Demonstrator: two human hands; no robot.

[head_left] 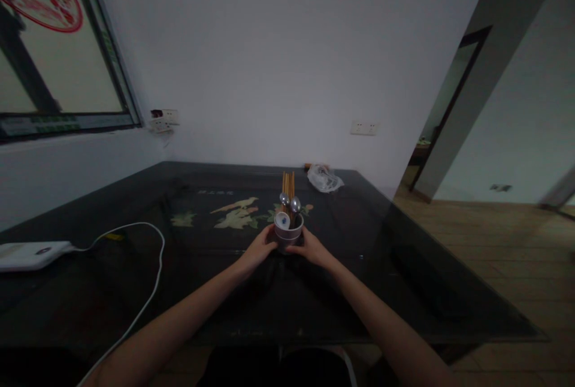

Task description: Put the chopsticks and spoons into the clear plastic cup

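Note:
Between my two hands is a pale cylindrical utensil holder at the middle of the dark table. My left hand wraps its left side and my right hand its right side, thumbs on the near face. Wooden chopsticks stand upright in it. In front of them two metal spoons show their shiny bowls. A white spoon with a blue mark, probably ceramic, leans at the holder's left rim. The far fingers of both hands are hidden behind the holder.
The dark table carries a bird-and-flower picture. A crumpled clear plastic bag lies near the back wall. At left a white device has a white cable running toward the front edge. A dark flat object lies at right.

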